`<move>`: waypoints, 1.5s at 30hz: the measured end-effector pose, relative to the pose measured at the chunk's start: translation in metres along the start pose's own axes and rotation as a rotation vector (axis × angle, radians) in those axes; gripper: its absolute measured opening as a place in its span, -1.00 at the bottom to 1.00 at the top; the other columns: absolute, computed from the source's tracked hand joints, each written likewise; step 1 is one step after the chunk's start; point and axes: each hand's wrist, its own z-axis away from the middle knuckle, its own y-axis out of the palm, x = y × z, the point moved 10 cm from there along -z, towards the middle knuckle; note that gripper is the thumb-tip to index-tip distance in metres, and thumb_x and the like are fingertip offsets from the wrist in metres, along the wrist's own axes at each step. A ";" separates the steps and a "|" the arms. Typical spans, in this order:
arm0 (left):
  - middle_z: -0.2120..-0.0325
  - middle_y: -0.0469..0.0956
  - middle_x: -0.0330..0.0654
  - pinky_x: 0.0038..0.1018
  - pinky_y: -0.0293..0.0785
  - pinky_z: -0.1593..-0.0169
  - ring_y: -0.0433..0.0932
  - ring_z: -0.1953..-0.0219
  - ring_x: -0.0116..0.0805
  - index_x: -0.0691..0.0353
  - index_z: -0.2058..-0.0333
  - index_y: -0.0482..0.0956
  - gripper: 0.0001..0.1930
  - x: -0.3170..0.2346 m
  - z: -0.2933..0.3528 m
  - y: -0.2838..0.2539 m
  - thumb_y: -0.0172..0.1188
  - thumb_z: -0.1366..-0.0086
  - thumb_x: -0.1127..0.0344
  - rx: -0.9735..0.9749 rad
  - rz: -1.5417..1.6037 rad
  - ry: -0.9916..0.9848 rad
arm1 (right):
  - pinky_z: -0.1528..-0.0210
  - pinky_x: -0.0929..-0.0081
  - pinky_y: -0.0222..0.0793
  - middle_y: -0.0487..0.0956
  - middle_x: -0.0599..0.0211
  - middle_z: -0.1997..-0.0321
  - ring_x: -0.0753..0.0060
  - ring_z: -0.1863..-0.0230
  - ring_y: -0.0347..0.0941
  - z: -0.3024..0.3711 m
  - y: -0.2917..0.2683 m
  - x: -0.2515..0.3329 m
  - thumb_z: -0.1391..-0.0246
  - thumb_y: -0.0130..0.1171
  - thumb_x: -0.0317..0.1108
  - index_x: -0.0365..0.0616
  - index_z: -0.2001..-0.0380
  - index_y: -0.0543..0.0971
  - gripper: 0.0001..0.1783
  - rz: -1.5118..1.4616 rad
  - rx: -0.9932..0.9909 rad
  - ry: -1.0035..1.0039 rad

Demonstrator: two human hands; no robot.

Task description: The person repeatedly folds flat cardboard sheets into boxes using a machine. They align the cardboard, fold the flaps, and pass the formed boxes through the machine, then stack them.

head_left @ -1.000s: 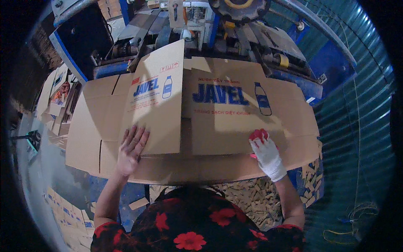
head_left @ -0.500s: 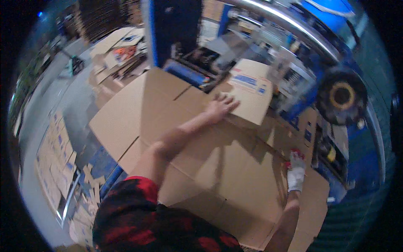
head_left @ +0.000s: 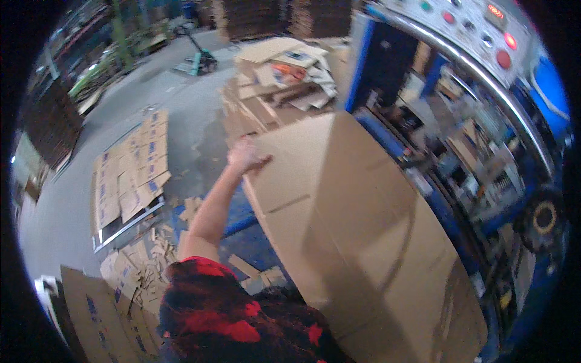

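Observation:
A large brown cardboard sheet (head_left: 363,230), creased and with slots cut in it, stretches across the view in front of me and slopes down toward the lower right. My left hand (head_left: 245,155), bare, grips the sheet's far left corner, with the thumb on top; the fingers curl round the edge and are partly hidden. Shadow covers much of the sheet's right side. My right hand is out of view.
Along the right runs a blue machine with a chrome bar (head_left: 472,57), a control panel (head_left: 451,13) and a dark round wheel (head_left: 543,219). Cardboard scraps (head_left: 284,78) are heaped beyond the sheet. Printed flat cardboard (head_left: 133,169) lies on the left, with a green pallet jack (head_left: 198,62) farther back.
My view has turned left. My left hand has gone from the sheet's middle, beside a printed cardboard piece, to its far left corner. My gloved right hand and that printed piece have left view.

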 end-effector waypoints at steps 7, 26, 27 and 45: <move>-0.25 0.12 0.08 -0.14 0.21 -0.24 0.17 -0.22 0.17 0.29 -0.23 0.21 0.11 0.013 -0.012 0.012 0.26 0.16 -0.43 -0.014 0.030 0.120 | -0.17 -0.02 0.21 0.34 -0.01 -0.20 -0.04 -0.15 0.29 0.062 -0.005 -0.024 -0.04 0.10 0.02 -0.19 -0.20 0.29 -0.27 -0.151 -0.082 0.159; -0.04 0.43 -0.12 -0.32 0.33 -0.13 0.41 -0.07 -0.23 0.25 -0.12 0.35 -0.38 -0.064 0.159 -0.022 0.34 -0.06 0.32 0.316 1.354 0.763 | -0.08 0.09 0.37 0.46 0.24 -0.11 0.09 -0.05 0.42 0.136 -0.009 -0.017 0.04 0.10 -0.63 -0.21 -0.05 0.44 -0.51 -1.056 -0.233 -0.002; -0.06 0.40 -0.13 -0.30 0.32 -0.14 0.39 -0.09 -0.21 0.22 -0.12 0.35 -0.37 -0.074 0.173 0.004 0.35 -0.06 0.32 0.286 1.039 0.663 | -0.07 0.03 0.37 0.49 0.20 -0.04 0.05 -0.03 0.44 0.129 -0.018 0.019 0.06 0.13 -0.61 -0.20 0.02 0.47 -0.56 -0.940 -0.199 -0.233; -0.21 0.27 -0.14 0.32 0.02 -0.19 0.17 -0.21 0.32 -0.18 -0.23 0.27 -0.34 -0.176 0.330 0.056 0.10 -0.09 0.30 -0.109 -0.187 1.663 | 0.05 -0.12 0.40 0.54 0.25 0.29 0.04 0.15 0.51 0.119 -0.019 0.101 0.26 0.33 -0.55 -0.05 0.44 0.52 -0.74 -0.244 -0.584 -0.774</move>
